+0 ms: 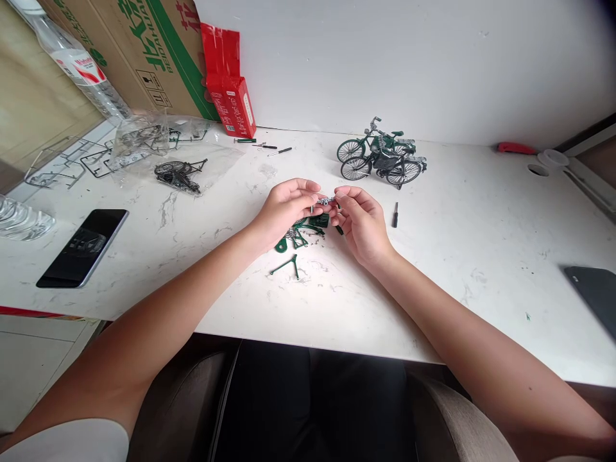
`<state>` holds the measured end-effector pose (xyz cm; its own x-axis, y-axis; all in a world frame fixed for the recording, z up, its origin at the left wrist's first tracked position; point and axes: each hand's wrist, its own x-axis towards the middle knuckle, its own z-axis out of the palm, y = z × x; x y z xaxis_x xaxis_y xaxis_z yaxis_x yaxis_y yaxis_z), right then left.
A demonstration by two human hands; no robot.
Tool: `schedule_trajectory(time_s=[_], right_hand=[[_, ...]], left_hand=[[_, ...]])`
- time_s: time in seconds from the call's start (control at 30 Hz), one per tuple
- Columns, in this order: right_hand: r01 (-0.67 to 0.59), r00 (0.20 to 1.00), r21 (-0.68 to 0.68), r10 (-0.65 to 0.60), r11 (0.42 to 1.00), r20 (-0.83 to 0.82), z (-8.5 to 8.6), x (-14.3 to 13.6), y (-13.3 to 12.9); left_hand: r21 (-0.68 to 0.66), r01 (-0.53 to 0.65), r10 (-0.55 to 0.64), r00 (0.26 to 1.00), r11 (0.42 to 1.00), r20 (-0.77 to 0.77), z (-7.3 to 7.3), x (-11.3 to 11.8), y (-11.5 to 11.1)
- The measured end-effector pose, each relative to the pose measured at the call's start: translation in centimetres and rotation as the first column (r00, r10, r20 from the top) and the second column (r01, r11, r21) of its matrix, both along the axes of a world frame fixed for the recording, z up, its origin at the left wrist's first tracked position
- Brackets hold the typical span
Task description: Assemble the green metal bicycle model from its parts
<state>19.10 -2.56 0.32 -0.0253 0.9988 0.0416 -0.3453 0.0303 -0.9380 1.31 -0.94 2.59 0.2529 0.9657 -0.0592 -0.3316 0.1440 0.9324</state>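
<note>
Left hand [291, 206] and right hand [364, 224] narrowly pinch a small silver part [326, 201], probably a handlebar, above loose green bicycle parts [317, 221]. Green model bicycle [384, 140] and black model bicycle [385, 162] stand assembled behind; forked green piece [292, 259] lies apart, judged unfitted; much looks unjoined

Both arms of the person come from the lower corners and go inward, so that they meet before the body. The left forearm [192, 295] slopes up to the right, and the right forearm [447, 314] slopes up to the left. The left hand [286, 208] and the right hand [366, 224] are near each other, with the fingertips turned inward. The left thumb [304, 203] lies below the bent left index finger [296, 185]. The right thumb [349, 204] points toward the left hand. Both hands are in a pinching pose.
</note>
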Motion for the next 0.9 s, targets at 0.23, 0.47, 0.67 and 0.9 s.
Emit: schedule_trajectory(time_s=[0.23, 0.47, 0.67, 0.9], right_hand=[[0.020, 1.000, 0.009, -0.020, 1.000, 0.017, 0.0, -0.1, 0.0], [0.020, 1.000, 0.057, -0.020, 0.998, 0.004, -0.3, -0.1, 0.2], [0.000, 0.998, 0.104, -0.007, 0.995, 0.064, -0.7, 0.1, 0.4], [-0.011, 1.000, 0.106, 0.010, 0.994, 0.011, -0.4, 0.0, 0.3]], left_hand=[[0.020, 0.008, -0.008, 1.000, 1.000, 0.002, -0.2, -0.1, 0.0], [0.062, 0.012, -0.012, 1.000, 0.998, 0.001, -0.6, -0.1, 0.2], [0.091, -0.003, 0.004, 1.000, 0.996, -0.005, -1.1, -0.2, 0.5], [0.111, 0.004, -0.002, 1.000, 0.994, -0.012, -1.1, -0.3, 0.5]])
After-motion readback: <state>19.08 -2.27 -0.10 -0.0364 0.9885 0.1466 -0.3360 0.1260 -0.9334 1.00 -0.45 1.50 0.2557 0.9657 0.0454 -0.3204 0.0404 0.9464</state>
